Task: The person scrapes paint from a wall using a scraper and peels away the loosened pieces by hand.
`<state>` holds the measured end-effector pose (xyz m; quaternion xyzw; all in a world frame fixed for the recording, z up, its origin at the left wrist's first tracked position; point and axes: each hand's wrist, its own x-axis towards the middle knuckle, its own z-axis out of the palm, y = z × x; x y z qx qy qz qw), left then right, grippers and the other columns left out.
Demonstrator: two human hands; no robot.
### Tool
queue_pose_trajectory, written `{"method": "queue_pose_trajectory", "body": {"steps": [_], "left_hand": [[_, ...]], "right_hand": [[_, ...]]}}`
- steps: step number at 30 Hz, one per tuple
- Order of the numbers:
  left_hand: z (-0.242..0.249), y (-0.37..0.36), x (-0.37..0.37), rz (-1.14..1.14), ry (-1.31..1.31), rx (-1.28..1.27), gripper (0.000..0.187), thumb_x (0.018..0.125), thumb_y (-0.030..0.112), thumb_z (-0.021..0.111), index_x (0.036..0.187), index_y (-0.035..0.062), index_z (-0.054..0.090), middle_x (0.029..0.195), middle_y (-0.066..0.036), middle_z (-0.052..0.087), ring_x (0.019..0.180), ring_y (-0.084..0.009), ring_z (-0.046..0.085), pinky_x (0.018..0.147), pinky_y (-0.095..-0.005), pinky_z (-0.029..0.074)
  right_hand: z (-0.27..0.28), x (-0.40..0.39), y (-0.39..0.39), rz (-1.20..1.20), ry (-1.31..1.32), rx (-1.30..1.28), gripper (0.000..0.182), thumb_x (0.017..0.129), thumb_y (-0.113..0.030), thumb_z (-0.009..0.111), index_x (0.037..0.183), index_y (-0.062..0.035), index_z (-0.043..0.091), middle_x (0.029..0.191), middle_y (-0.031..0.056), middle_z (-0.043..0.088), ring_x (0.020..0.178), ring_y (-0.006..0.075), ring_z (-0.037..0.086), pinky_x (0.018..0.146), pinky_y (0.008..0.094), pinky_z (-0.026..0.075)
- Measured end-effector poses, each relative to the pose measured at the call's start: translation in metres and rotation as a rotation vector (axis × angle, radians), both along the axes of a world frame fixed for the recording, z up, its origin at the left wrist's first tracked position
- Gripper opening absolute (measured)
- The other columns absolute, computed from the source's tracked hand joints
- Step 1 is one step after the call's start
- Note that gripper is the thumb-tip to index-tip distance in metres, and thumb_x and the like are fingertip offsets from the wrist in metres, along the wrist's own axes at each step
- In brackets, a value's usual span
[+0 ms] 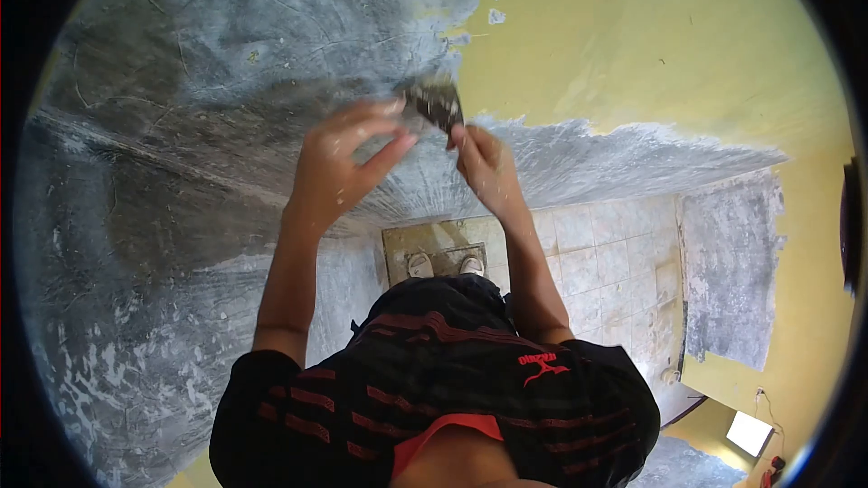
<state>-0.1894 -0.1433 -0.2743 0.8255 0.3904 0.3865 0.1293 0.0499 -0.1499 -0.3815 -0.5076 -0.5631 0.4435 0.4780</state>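
Both my hands are raised against a wall in front of me. My right hand [482, 163] grips a dark scraper [436, 104] whose blade presses on the wall at the edge of the yellow paint [651, 45]. My left hand [348, 163] sits beside it, fingers curled and touching the tool's near end. The wall to the left is scraped down to grey plaster [226, 54].
Below me my shoes [445, 265] stand on a small platform [398, 248] over a pale tiled floor [606, 262]. Another bare grey patch [731, 271] marks the yellow wall at right. A small white box [749, 434] and a cable lie at lower right.
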Motion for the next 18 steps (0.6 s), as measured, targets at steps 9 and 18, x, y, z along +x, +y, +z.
{"method": "queue_pose_trajectory", "body": {"steps": [9, 18], "left_hand": [[-0.096, -0.040, -0.033, 0.074, -0.091, -0.334, 0.041, 0.095, 0.012, 0.081, 0.134, 0.0043, 0.074, 0.141, -0.019, 0.073, 0.133, -0.0344, 0.069, 0.113, -0.0429, 0.053], [-0.066, -0.043, 0.039, -0.080, -0.096, -0.065, 0.055, 0.097, 0.023, 0.081, 0.147, 0.0051, 0.067, 0.162, -0.019, 0.056, 0.154, -0.0385, 0.049, 0.125, -0.0496, 0.041]], "right_hand": [[-0.016, 0.019, -0.047, 0.177, 0.282, -0.214, 0.040, 0.119, -0.037, 0.051, 0.120, -0.0037, 0.073, 0.058, -0.0061, 0.044, 0.047, 0.0028, 0.035, 0.045, 0.0239, 0.028], [0.018, 0.017, -0.043, 0.128, 0.242, -0.165, 0.023, 0.117, -0.026, 0.056, 0.129, -0.0088, 0.064, 0.066, -0.0057, 0.051, 0.055, 0.0024, 0.042, 0.049, 0.0231, 0.031]]}}
